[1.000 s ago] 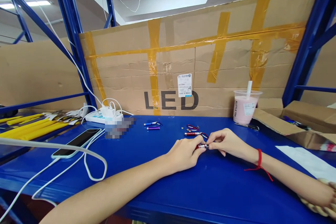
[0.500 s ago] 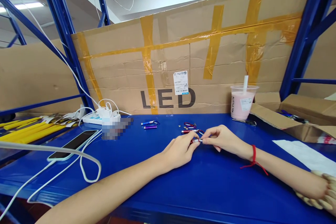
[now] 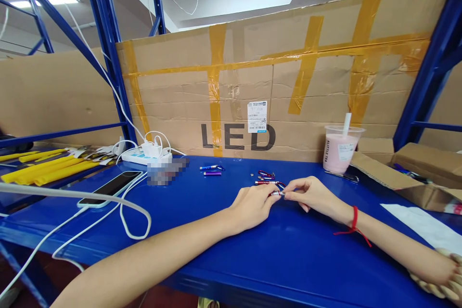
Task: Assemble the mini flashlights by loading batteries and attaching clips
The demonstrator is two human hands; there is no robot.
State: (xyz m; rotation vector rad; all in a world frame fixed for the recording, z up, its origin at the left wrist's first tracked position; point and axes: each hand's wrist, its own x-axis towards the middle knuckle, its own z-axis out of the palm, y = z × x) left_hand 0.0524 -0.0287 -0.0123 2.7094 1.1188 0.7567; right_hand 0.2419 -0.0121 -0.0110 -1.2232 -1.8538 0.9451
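Note:
My left hand (image 3: 252, 207) is closed round the left part of a small red and silver metal tube (image 3: 276, 193), low over the blue table. My right hand (image 3: 306, 192) pinches the silver right end of the same tube. Just behind the fingers lie a red penlight (image 3: 265, 183) with a cord loop and another small red item (image 3: 266, 173) with a clip. A tiny round piece (image 3: 251, 174) rests left of them. Farther left are a blue penlight (image 3: 211, 167) and a purple tube (image 3: 212, 173).
A phone (image 3: 110, 188) with white cables and a power strip (image 3: 144, 155) are at the left, beside yellow-handled items (image 3: 57, 171). At the right stand a pink drink cup (image 3: 339, 151) and an open cardboard box (image 3: 422, 173), with white paper (image 3: 426, 221) nearer me.
The camera view has shifted, so the whole scene sits farther right in the picture. Both hands keep hold of the small tube, with hardly any movement relative to the table.

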